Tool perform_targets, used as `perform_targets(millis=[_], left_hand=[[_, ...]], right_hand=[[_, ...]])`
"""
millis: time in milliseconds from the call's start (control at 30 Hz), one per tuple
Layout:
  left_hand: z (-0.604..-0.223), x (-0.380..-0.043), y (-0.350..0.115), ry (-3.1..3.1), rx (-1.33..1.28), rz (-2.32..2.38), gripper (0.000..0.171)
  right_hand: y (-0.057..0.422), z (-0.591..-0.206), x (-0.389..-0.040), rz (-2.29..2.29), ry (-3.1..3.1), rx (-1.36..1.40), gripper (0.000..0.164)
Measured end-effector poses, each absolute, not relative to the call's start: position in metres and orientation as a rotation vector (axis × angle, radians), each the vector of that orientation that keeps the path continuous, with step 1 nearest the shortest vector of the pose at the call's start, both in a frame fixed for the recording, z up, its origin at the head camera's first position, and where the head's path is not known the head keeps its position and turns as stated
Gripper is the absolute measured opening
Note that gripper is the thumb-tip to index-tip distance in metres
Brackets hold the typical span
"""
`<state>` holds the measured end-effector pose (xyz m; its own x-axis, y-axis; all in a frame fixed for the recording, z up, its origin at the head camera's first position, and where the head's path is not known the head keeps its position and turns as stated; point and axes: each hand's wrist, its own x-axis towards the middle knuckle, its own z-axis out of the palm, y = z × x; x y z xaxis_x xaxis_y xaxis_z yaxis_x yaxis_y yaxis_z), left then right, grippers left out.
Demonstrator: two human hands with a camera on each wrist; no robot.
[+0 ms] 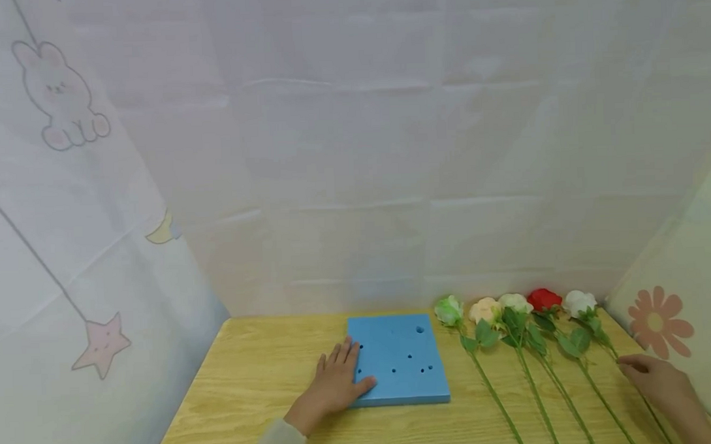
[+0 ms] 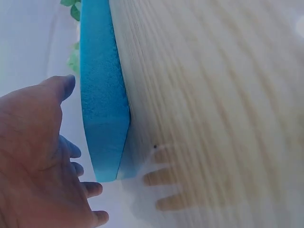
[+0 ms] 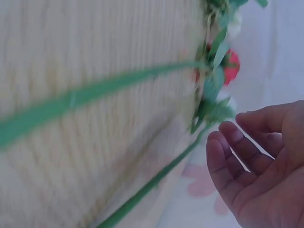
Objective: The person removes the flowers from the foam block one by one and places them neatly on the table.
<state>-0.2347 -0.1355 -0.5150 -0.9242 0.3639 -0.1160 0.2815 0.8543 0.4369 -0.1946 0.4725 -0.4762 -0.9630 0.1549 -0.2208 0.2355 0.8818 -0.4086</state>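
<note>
My left hand (image 1: 334,379) rests with spread fingers on the left edge of a blue foam block (image 1: 398,344) that has several small holes in its top. In the left wrist view the block's side (image 2: 102,85) stands beside the thumb and fingers. At the far right, my right hand (image 1: 661,384) is by the stem (image 3: 152,183) of the artificial white rose (image 1: 579,303). Its fingers are loosely bent, with a gap to the thumb in the right wrist view. Whether the fingertips touch the stem cannot be told.
Left of the white rose lie a red rose (image 1: 544,299), a cream rose (image 1: 516,302), a peach rose (image 1: 485,311) and a pale green rose (image 1: 449,310), stems toward me. The wooden table (image 1: 266,356) meets printed cloth (image 1: 341,150) at the back and sides.
</note>
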Motion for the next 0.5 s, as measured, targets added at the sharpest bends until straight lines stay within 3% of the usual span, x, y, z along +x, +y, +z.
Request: perform_targets(millis=[500], left_hand=[[-0.509,-0.218,-0.161,2.983,0.5,0.722,0.083]], right_hand=[[0.408,-0.459,-0.207,-0.676,3.063,0.083,0.051]])
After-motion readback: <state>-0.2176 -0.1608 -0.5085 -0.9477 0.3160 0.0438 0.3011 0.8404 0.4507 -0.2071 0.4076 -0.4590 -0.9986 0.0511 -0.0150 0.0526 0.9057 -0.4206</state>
